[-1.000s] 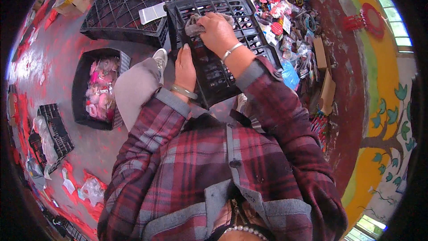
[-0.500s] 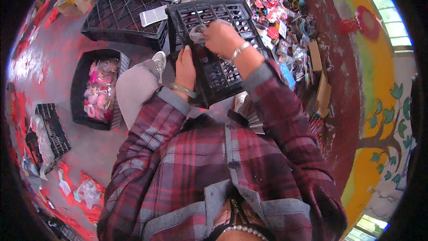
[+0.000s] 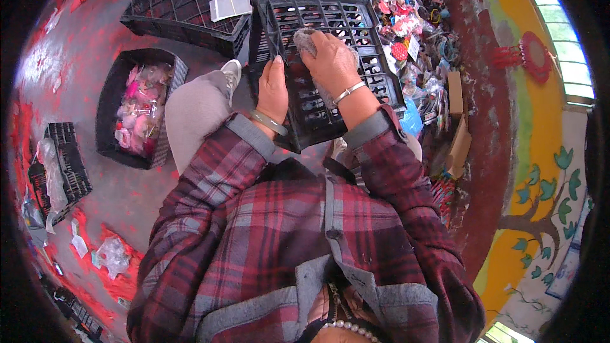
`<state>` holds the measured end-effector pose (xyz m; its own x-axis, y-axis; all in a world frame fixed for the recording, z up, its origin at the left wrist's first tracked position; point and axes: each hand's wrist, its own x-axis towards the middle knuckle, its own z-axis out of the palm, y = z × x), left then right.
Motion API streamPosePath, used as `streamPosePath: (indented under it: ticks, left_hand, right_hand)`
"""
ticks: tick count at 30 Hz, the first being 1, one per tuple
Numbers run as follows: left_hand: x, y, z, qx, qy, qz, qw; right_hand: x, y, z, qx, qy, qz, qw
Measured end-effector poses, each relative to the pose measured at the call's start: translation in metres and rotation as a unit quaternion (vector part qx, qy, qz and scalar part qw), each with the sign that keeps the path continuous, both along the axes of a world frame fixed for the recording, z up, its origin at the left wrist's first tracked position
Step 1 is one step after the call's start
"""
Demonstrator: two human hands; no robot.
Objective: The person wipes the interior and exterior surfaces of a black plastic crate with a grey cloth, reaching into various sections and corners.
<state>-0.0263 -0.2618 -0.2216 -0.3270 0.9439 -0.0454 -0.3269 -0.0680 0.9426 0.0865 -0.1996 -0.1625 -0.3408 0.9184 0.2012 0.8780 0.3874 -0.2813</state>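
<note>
A black plastic crate (image 3: pixel 375 80) with an open lattice is tilted up in front of me, between my knees. My left hand (image 3: pixel 273 94) grips its left side, thumb up along the edge. My right hand (image 3: pixel 333 62) is closed around a crumpled grey cloth (image 3: pixel 303 42) and presses it against the crate's lattice. Part of the cloth is hidden under my palm and fingers, and some of it shows below, by my wrist.
Another black crate (image 3: pixel 184 3) lies at the far left, with a clear flat packet (image 3: pixel 231 7) on it. A dark box (image 3: pixel 108 117) holds pink bagged items. Small goods (image 3: pixel 400 51) are heaped at the right, by cardboard flaps (image 3: pixel 455 95) and a painted wall (image 3: pixel 540 127).
My right hand has moved a little right and down across the crate, and the cloth now lies spread against the lattice. My left hand keeps its place on the crate's side.
</note>
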Motion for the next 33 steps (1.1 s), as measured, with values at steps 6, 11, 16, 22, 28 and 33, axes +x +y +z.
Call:
streamPosePath:
  ticks: [6,11,16,22,28,33]
  left_hand:
    - [-0.003,0.002,-0.002,0.026,0.008,-0.011,1.000]
    - [-0.003,0.007,-0.012,0.016,-0.003,-0.073,0.997]
    - [0.001,0.007,-0.016,-0.025,-0.163,-0.103,0.981]
    - [0.002,0.001,-0.002,-0.032,-0.202,-0.100,0.974]
    - [-0.002,0.005,-0.010,-0.006,-0.146,-0.100,0.984]
    - [-0.002,0.001,0.000,-0.010,-0.139,-0.105,0.985]
  right_hand:
    - [-0.006,-0.028,0.015,0.097,-0.156,0.105,0.977]
    - [0.020,-0.044,0.008,0.028,-0.097,0.160,0.982]
    - [0.031,-0.100,0.006,-0.107,0.121,0.213,0.964]
    - [0.039,-0.123,0.020,-0.092,0.138,0.197,0.966]
    - [0.081,-0.123,0.027,-0.014,0.077,0.160,0.984]
    - [0.160,-0.086,0.005,0.003,0.001,0.009,1.000]
